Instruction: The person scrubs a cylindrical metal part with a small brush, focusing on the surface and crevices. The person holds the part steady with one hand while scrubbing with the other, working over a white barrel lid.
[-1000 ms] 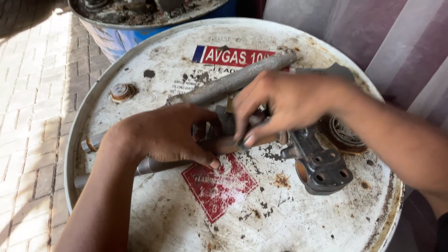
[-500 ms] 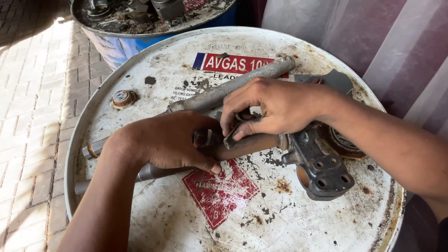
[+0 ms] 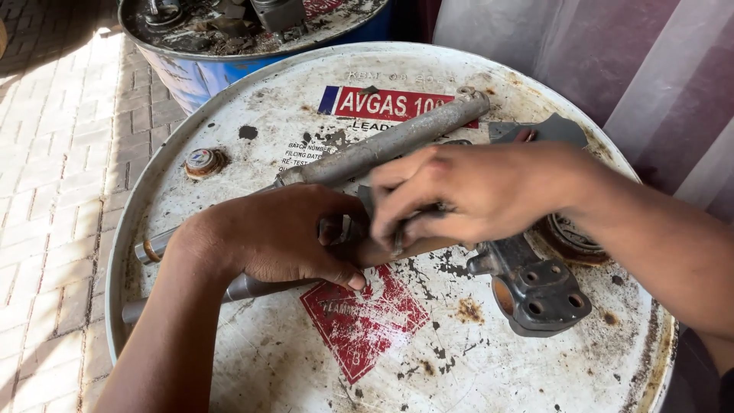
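A worn metal shaft assembly lies across the white drum lid (image 3: 489,367): a rusty brown tube (image 3: 417,248) ends at the right in a dark cast bracket (image 3: 539,294) with round holes, and a thin grey rod (image 3: 245,287) sticks out at the left. My left hand (image 3: 267,233) is wrapped around the tube's middle. My right hand (image 3: 474,191) reaches in from the right, its fingers pinched on a small part on top of the tube; that part is blurred and mostly hidden. Behind both hands a second grey tube (image 3: 382,145) lies diagonally.
A rusty bung cap (image 3: 203,161) sits on the lid's left side and a round rusty fitting (image 3: 573,237) on its right. A flat grey metal piece (image 3: 539,130) lies at the back right. A blue drum (image 3: 252,27) with oily parts stands behind. Brick paving is at the left, fabric at the right.
My right hand has turned and shifted over the tube, its fingers now blurred on the small part. The left hand keeps its grip. The view has tilted slightly.
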